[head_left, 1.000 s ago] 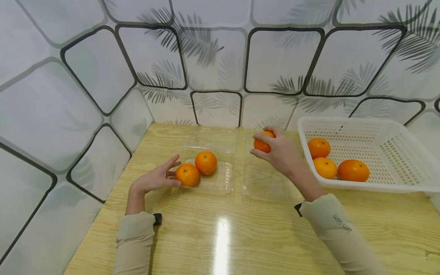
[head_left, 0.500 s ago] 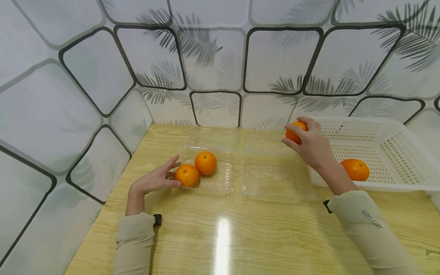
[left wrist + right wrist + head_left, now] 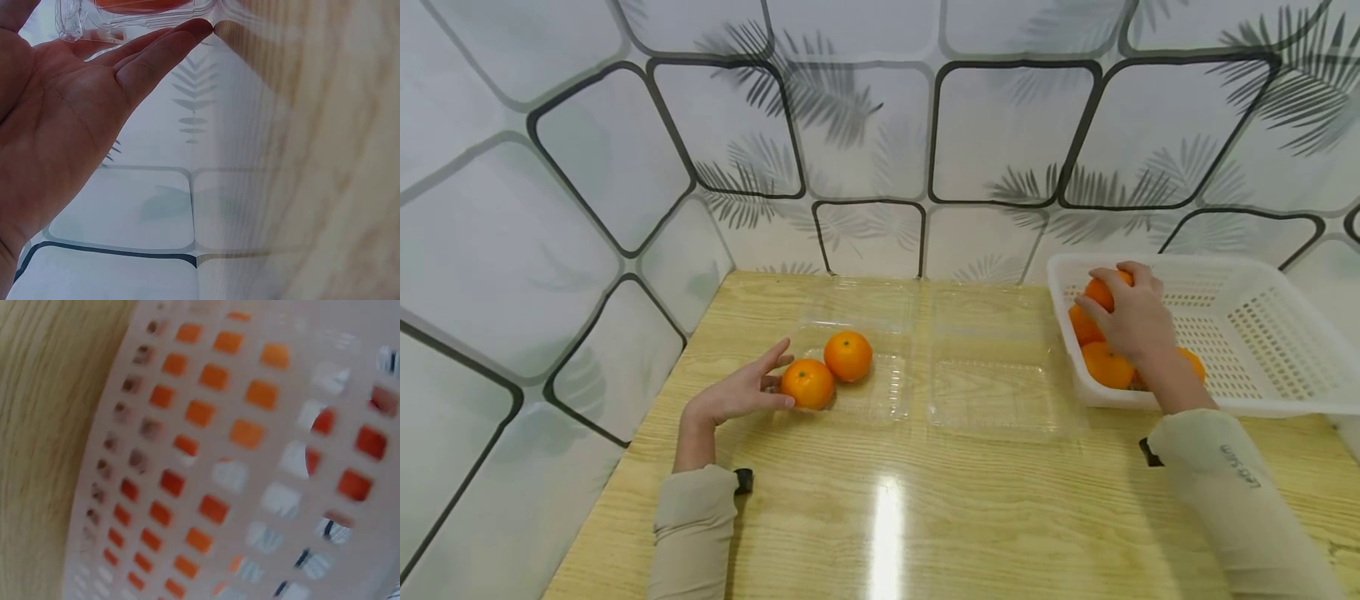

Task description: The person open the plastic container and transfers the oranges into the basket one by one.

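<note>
In the head view my right hand (image 3: 1138, 321) is inside the left end of the white plastic basket (image 3: 1270, 408), fingers and thumb round an orange (image 3: 1101, 293). Two more oranges lie right below it there, and another orange (image 3: 1192, 364) is partly hidden by the wrist. My left hand (image 3: 737, 392) rests at the left side of a clear plastic clamshell box (image 3: 880, 400), fingers loosely extended. Inside that box sit two oranges (image 3: 848, 356), side by side. The left wrist view has the straight fingers (image 3: 162, 56) touching the box from below.
A second clear clamshell box (image 3: 992, 392) stands with its lid up between the first box and the basket. Slots in the basket wall (image 3: 250, 481) let orange colour through in the right wrist view. Patterned panels (image 3: 865, 125) close off the table's back and left.
My right hand has carried the orange rightward from over the second clamshell box into the basket. The left hand has stayed at the first box.
</note>
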The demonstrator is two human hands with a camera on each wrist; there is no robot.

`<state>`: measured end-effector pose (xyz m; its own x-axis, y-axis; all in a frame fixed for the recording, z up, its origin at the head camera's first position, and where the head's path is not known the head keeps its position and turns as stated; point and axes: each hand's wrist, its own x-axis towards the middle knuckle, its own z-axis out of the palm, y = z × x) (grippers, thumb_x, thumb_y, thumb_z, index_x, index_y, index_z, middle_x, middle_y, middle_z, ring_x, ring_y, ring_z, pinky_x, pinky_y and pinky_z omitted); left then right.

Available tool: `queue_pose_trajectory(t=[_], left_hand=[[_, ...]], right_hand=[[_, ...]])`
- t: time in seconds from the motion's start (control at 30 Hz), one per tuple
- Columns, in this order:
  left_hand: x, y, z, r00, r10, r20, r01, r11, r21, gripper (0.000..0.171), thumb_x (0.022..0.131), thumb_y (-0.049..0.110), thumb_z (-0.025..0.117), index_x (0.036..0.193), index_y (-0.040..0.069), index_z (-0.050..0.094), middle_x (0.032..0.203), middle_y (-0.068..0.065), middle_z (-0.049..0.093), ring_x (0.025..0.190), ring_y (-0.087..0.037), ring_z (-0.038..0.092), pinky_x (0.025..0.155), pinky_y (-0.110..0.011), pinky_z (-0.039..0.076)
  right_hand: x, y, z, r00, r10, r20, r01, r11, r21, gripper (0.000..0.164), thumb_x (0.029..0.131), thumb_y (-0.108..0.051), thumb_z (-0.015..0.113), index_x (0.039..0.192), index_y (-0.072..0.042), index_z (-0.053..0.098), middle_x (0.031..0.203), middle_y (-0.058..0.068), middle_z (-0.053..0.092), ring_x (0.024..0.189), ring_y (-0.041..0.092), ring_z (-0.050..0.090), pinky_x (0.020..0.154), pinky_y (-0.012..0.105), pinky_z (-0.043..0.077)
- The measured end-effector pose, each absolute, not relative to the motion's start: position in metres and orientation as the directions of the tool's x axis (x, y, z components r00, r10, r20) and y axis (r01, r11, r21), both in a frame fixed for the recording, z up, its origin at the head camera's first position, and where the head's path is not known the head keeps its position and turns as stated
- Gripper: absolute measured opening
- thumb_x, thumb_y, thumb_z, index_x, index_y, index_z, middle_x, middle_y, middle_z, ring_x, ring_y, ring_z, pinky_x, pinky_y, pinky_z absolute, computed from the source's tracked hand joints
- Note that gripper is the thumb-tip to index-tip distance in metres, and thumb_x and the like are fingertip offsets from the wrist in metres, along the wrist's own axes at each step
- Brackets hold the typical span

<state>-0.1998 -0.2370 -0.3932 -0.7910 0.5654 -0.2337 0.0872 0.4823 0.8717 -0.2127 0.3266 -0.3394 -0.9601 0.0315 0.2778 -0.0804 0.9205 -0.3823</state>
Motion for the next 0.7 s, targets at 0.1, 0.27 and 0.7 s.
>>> queue_pose_trajectory(t=[0.1, 0.27, 0.7], left_hand=[[-0.199, -0.237, -0.392, -0.793, 0.561, -0.239, 0.077, 0.481, 0.873, 0.104, 0.092, 0.024, 0.073, 0.160, 0.011, -0.004, 0.163, -0.025, 0.011, 0.139, -0.049, 0.034, 0.107, -0.057, 0.038], [-0.199, -0.237, -0.392, -0.793, 0.557, -0.247, 0.066, 0.481, 0.874, 0.104, 0.092, 0.026, 0.073, 0.161, 0.013, -0.004, 0.163, -0.024, 0.011, 0.140, -0.048, 0.035, 0.107, -0.057, 0.039], [-0.198, -0.235, -0.392, -0.793, 0.556, -0.249, 0.066, 0.485, 0.872, 0.103, 0.092, 0.026, 0.072, 0.161, 0.014, -0.003, 0.163, -0.023, 0.012, 0.139, -0.047, 0.036, 0.108, -0.057, 0.038]], right_hand=[[-0.215, 0.340, -0.343, -0.977, 0.061, 0.205, -0.026, 0.918, -0.395, 0.059, 0.102, -0.042, 0.053, 0.143, -0.002, 0.041, 0.149, 0.036, 0.021, 0.126, 0.061, 0.025, 0.078, 0.070, 0.042], [-0.216, 0.359, -0.348, -0.984, 0.090, 0.154, 0.019, 0.911, -0.413, 0.065, 0.104, -0.045, 0.046, 0.147, 0.002, 0.033, 0.149, 0.041, 0.013, 0.124, 0.065, 0.021, 0.082, 0.074, 0.038], [-0.222, 0.385, -0.368, -0.995, 0.089, 0.042, 0.064, 0.908, -0.414, 0.063, 0.104, -0.046, 0.041, 0.143, 0.003, 0.034, 0.145, 0.046, 0.010, 0.124, 0.071, 0.017, 0.086, 0.077, 0.034]])
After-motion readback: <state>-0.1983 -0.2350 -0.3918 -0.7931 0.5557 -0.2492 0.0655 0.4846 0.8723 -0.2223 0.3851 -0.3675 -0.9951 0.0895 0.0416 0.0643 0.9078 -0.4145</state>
